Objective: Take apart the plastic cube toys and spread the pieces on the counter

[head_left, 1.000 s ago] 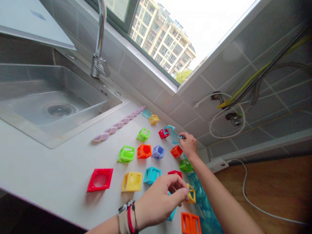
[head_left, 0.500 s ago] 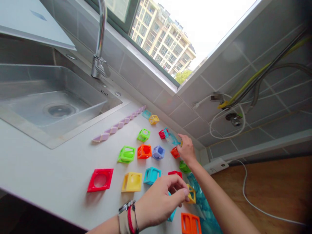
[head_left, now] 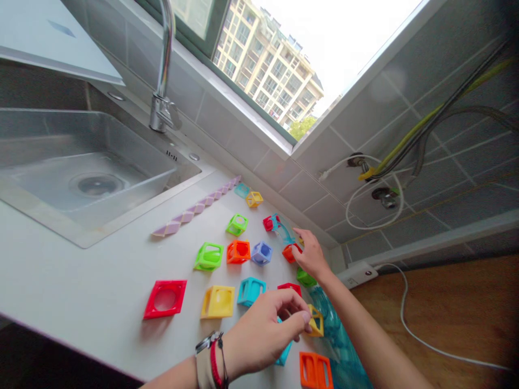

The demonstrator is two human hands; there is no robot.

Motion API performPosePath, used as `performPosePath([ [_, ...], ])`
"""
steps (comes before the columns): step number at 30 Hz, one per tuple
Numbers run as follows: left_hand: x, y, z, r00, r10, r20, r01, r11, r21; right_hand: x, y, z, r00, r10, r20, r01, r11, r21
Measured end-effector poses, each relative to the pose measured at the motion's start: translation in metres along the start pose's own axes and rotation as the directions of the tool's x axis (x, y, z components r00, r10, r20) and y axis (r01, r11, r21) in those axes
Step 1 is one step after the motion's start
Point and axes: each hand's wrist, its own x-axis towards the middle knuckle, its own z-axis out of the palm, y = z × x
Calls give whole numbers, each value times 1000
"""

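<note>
My left hand (head_left: 265, 329), with a watch and a red cord at the wrist, is closed, thumb against curled fingers. Its fingertips are at the edge of a yellow open-framed cube (head_left: 317, 322), partly hidden behind them. Farther back, my right hand (head_left: 311, 253) has thumb and forefinger apart. The thumb tip is by an orange-red cube (head_left: 290, 253). Beside the forefinger lies a clear teal plastic piece (head_left: 285, 232), against a red cube (head_left: 271, 222). A green cube (head_left: 306, 277) sits below the right wrist, and a blue cube (head_left: 284, 354) is partly covered by my left hand.
More coloured cubes stand on the white counter (head_left: 105, 281), including a red one (head_left: 165, 300) and an orange one (head_left: 315, 371). A teal transparent bag (head_left: 343, 346) lies under my right forearm. A steel sink (head_left: 138, 216) and patterned strip (head_left: 194, 209) are left.
My right hand's fingers have spread apart, off the clear teal piece, and the thumb is lower, by the orange-red cube. My left hand has barely moved. The view has shifted slightly.
</note>
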Motion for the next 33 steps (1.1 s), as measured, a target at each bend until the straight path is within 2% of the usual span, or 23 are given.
performPosePath([
  [7,1,-1,-1,1000,4,8,-4,1000,-6,-19,6,-14,996,26,-84,-20,998,66],
  [12,1,-1,-1,1000,-1,7,1,1000,1,-45,4,-35,993,75,-92,-70,996,57],
  [18,0,0,0,999,24,32,-25,999,35,-85,4,-81,986,92,-141,-92,996,7],
  [21,-1,1,1,998,19,52,-23,997,78,-107,14,-112,969,190,-157,-193,981,-3],
  [23,-1,1,3,998,12,63,-19,993,115,-122,24,-131,941,324,-96,-327,945,-17],
  [25,-3,1,5,997,8,82,-19,990,138,-138,32,-145,891,452,41,-448,891,-72],
  [27,-5,0,8,995,9,96,-23,989,145,-152,37,-151,833,520,189,-503,854,-132],
  [29,-6,1,12,995,7,103,-22,989,145,-165,37,-150,796,536,283,-513,844,-156],
  [33,-8,1,16,995,15,100,-30,987,158,-172,25,-129,767,541,344,-515,840,-171],
])
